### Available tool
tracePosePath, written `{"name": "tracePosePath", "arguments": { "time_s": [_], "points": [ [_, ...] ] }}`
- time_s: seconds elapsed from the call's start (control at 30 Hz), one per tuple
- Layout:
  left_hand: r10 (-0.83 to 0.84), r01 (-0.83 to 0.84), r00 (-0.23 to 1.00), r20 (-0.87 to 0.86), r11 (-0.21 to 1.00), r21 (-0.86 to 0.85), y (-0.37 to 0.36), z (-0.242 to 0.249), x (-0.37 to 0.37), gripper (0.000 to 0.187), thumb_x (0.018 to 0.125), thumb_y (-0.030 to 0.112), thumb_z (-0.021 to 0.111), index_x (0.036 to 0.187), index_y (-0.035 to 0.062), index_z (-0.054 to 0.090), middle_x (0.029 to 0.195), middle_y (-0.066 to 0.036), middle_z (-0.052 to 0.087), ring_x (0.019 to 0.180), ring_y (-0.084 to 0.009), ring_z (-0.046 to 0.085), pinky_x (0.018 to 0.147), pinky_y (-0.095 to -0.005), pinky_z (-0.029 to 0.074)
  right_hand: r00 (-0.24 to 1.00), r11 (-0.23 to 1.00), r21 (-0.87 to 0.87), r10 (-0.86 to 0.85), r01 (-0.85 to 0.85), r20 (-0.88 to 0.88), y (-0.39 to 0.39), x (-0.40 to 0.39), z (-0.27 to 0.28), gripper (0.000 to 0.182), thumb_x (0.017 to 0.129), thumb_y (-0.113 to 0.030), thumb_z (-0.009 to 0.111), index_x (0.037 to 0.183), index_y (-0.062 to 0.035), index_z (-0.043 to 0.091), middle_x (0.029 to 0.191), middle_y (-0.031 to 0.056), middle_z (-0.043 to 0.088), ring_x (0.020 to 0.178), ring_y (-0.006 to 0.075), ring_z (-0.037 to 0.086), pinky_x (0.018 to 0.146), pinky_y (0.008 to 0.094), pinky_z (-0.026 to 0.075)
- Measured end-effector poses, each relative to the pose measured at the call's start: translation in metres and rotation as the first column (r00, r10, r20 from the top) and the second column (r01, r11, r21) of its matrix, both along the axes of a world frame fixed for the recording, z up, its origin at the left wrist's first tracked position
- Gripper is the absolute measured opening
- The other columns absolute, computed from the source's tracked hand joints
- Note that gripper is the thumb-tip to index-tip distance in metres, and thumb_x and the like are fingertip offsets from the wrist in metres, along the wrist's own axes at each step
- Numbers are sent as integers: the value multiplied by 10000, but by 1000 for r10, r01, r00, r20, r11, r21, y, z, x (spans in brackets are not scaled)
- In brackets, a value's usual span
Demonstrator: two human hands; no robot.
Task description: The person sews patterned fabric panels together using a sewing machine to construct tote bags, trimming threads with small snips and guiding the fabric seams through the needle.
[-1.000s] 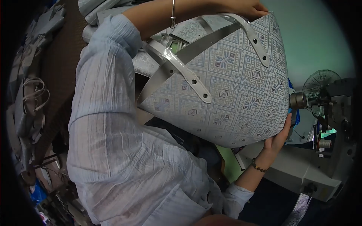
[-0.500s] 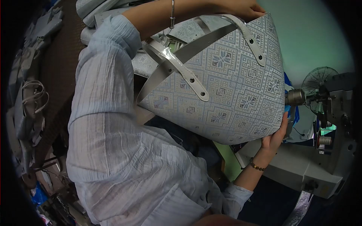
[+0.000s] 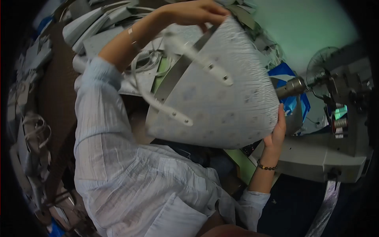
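Observation:
A pale handbag (image 3: 213, 106) with a blue-grey geometric pattern hangs tilted between my two hands, its opening facing the upper left. Two white riveted handles, one of them a looped handle (image 3: 158, 103), hang on its near side. Motion blurs the pattern. At the top, my left hand (image 3: 201, 14) pinches the bag's upper corner by the rim. My right hand (image 3: 277, 132), below a beaded bracelet, grips the bottom corner at the right, with part of its fingers hidden behind the bag. The bag's inside is mostly hidden.
An industrial sewing machine (image 3: 316, 158) stands at the right, its metal cylinder (image 3: 292, 87) close beside the bag. A thread spool (image 3: 340, 123), a fan (image 3: 321, 63) and blue plastic (image 3: 290, 102) are near it. Pale bag pieces (image 3: 89, 25) pile up at the upper left.
The bag has turned and shifted left, with its handles swinging. My left hand has moved left along with its upper corner, and my right hand slightly left. More of the sewing machine shows.

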State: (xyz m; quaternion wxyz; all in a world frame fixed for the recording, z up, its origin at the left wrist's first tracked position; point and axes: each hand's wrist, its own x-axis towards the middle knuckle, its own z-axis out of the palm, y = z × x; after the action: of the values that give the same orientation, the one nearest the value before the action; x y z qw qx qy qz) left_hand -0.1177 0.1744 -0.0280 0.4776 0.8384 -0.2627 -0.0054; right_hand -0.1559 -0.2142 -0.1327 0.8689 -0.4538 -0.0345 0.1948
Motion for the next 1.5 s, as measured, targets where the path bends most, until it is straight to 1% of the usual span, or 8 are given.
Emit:
{"name": "tracePosePath", "arguments": {
  "time_s": [0.13, 0.3, 0.4, 0.6, 0.8, 1.0, 1.2, 1.5],
  "points": [
    [-724, 710, 554, -411, 669, -220, 17, 11, -20, 702, 621, 139, 880, 1235, -21, 577, 1124, -190, 628, 969, -231, 669, 597, -279, 622, 984, 980, -154, -104, 126, 145, -7, -6, -10, 350, 968, -259, 552, 1188, 13, 582, 1121, 88, 644, 993, 172, 618, 886, 297, 478],
    [-534, 542, 776, -336, 837, -79, -43, 19, -24, 563, 797, 163, 768, 1284, -4, 542, 1203, -141, 618, 1106, -207, 610, 813, -292, 576, 613, 642, -711, 694, -288, 378, 21, -18, 34, 232, 923, -257, 640, 838, -44, 610, 614, -33, 483, 556, 64, 378, 524, 251, 315],
    [-393, 400, 902, -176, 916, 5, -94, -1, -23, 510, 953, 400, 550, 1271, 1, 555, 1254, -122, 592, 1151, -206, 555, 927, -336, 461, 497, 700, -647, 695, -302, 520, 30, -32, 54, 291, 903, -265, 663, 765, -24, 575, 559, 18, 435, 528, 68, 372, 507, 269, 308],
    [-828, 891, 443, -344, 450, 64, -109, 7, -1, 316, 863, 250, 714, 1023, -21, 686, 830, -49, 698, 746, -115, 624, 653, -254, 473, 454, 677, -718, 696, -158, 557, -3, -43, 81, 271, 865, -227, 708, 743, -5, 613, 522, 51, 431, 465, 90, 380, 463, 298, 289],
    [-666, 721, 652, -361, 692, 27, -141, 50, -18, 236, 822, 186, 755, 866, -33, 678, 655, -21, 622, 551, -69, 488, 496, -241, 357, 405, 608, -668, 532, 429, 744, -29, -29, 88, 376, 826, -378, 715, 835, -10, 635, 619, 56, 540, 534, 140, 457, 509, 315, 360],
    [-516, 579, 811, -275, 776, 251, -174, 92, -13, 276, 825, 282, 747, 905, 20, 710, 630, 32, 612, 524, -29, 476, 480, -214, 341, 744, 712, -697, 420, 84, 519, -22, -25, 105, 216, 869, -261, 701, 898, -51, 658, 750, -30, 594, 685, 40, 518, 647, 203, 400],
    [-359, 360, 932, -60, 886, 291, -191, 53, 20, 293, 847, 326, 731, 808, 48, 650, 598, 61, 530, 503, -17, 436, 462, -189, 313, 760, 806, -419, -59, 419, 647, -32, -8, 94, 235, 879, -230, 690, 780, -31, 611, 686, -68, 496, 653, 39, 416, 617, 218, 348],
    [-156, 178, 981, 115, 961, -212, -215, 7, 58, 169, 935, 211, 635, 885, 60, 580, 732, 67, 538, 642, 6, 451, 546, -172, 321, 771, 705, -478, -154, 524, 618, -61, 37, 91, 234, 860, -242, 699, 757, -39, 643, 697, -55, 554, 662, 55, 454, 657, 233, 379]
  ]
}}
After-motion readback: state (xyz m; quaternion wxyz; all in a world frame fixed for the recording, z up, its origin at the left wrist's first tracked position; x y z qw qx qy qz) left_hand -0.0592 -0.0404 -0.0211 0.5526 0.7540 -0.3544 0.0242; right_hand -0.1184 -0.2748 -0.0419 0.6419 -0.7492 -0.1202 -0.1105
